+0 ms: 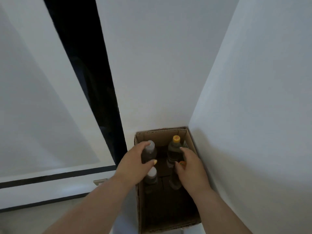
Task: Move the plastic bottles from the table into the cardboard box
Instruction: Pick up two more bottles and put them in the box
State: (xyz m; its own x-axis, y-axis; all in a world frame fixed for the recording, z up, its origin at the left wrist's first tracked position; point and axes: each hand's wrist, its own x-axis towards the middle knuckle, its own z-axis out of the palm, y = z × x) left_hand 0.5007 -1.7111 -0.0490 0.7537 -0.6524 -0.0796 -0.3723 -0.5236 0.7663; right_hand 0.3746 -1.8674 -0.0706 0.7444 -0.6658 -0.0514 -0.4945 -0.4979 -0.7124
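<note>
Left hand (135, 159) grips a dark, clear-capped bottle (149, 152) inside the cardboard box (140, 208). Right hand (190, 163) wraps a yellow-capped bottle (173, 149) there. Labels are unreadable.

No text can be read; the label on the yellow-capped bottle (175, 150) at the far right of the cardboard box (139, 200) is too blurred.
</note>
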